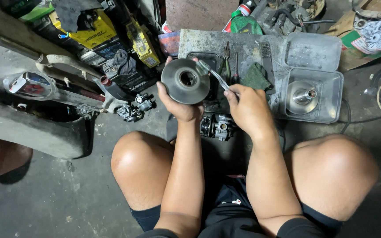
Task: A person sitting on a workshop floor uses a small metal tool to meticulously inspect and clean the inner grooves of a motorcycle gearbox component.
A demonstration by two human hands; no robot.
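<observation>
— What's in the left hand (178, 103)?

— A round metal disc (185, 81) with a dark hub hole, held up over the floor between the knees and the board (243, 48). The fingers wrap its lower edge from behind, so most of them are hidden; only the thumb and one fingertip at the top rim show.

— And the right hand (245, 108)?

— Closed around the handle of a clear brush (212, 75). Its head rests on the disc's upper right rim. The handle's end is lost inside the fist.

— What lies behind?

— Pliers (226, 59), a screwdriver (236, 72) and a green rag (255, 76) on the board. The disc covers much of a black tray (210, 59). To the right, a clear tub (331, 94) holds a metal cone (303, 96).

— Below the hands?

— A carburettor (219, 127), partly covered by the forearms. The dim clutter at top left is hard to make out.
</observation>
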